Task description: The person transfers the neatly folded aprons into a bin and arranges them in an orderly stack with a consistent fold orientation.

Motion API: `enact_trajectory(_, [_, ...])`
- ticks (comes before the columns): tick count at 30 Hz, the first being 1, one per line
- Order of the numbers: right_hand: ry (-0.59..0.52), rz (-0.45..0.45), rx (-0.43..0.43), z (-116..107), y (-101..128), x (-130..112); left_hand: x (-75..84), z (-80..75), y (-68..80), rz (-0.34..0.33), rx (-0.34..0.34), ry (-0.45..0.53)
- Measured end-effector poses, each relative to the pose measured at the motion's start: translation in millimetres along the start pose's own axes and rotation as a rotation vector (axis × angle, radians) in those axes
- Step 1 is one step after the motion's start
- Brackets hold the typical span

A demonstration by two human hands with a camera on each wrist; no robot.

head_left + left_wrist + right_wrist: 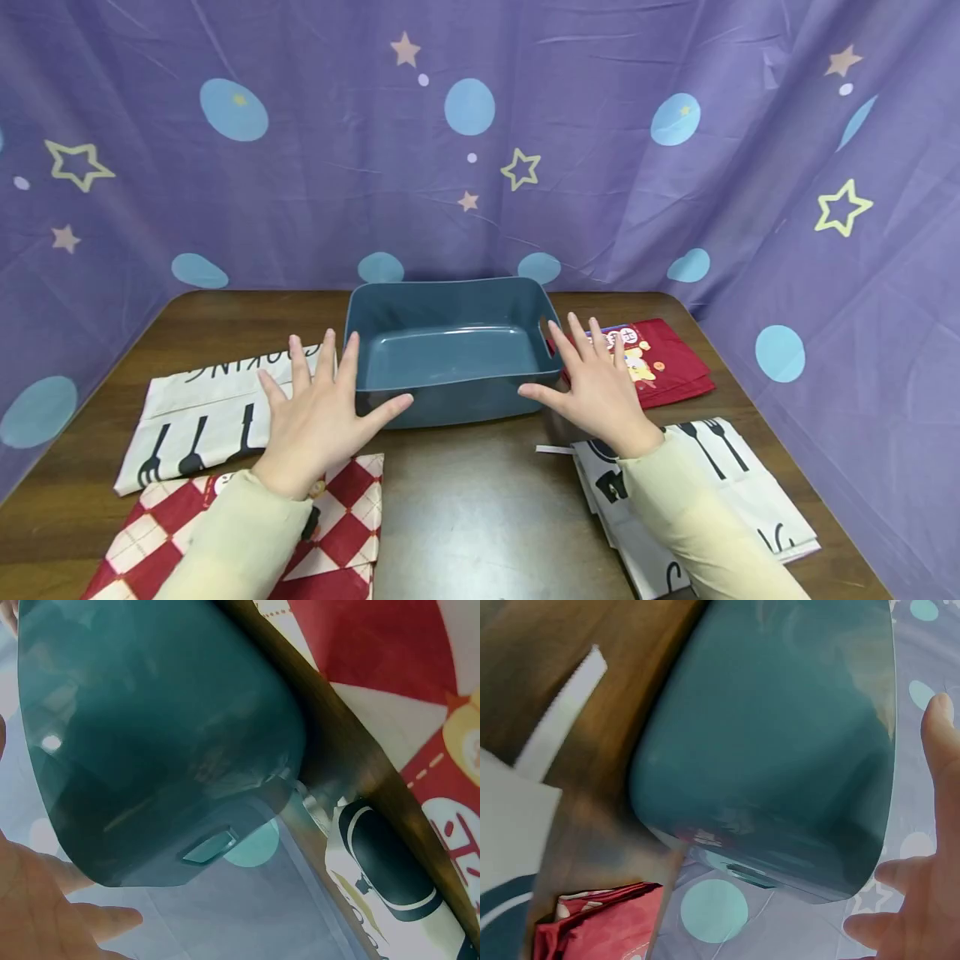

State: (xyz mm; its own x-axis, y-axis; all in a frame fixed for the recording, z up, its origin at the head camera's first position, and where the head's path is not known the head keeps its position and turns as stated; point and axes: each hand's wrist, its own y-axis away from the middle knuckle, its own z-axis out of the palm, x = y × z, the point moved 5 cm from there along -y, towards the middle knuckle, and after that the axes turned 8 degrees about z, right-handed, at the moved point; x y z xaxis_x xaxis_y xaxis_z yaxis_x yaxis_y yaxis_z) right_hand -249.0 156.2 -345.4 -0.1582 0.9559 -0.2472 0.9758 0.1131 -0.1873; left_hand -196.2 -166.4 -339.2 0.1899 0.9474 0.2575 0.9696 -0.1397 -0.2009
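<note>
The left hand [318, 417] is spread wide, fingers straight, just beside the left end of the blue tub [450, 350]. The tub sits in the middle of the brown table [465, 508]. The right hand [596, 383] is spread too, by the tub's right end. 4 folded cloths lie around.

Dark wood table [465, 500] is enclosed by purple curtain [315, 167] w/ stars & blue dots, from 9 to 3 o'clock.

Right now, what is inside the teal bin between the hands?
The teal bin shows only its bare floor and walls; nothing lies inside. The strip just behind its near wall is hidden from the head view.
</note>
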Motion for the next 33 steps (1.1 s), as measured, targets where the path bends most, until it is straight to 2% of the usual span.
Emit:
enact_trajectory(8, [-0.028,-0.010,-0.014,-0.9,7.2,4.8,5.6,-2.8,1.0,0.022,0.025,-0.002])
enact_trajectory(26, [-0.055,-0.038,0.011,0.2,24.7,14.6,26.1,-0.5,5.3,0.132,0.096,0.064])
enact_trajectory(33, [-0.050,-0.037,0.000,-0.7,28.9,15.7,33.0,2.8,5.5,0.150,0.087,0.061])
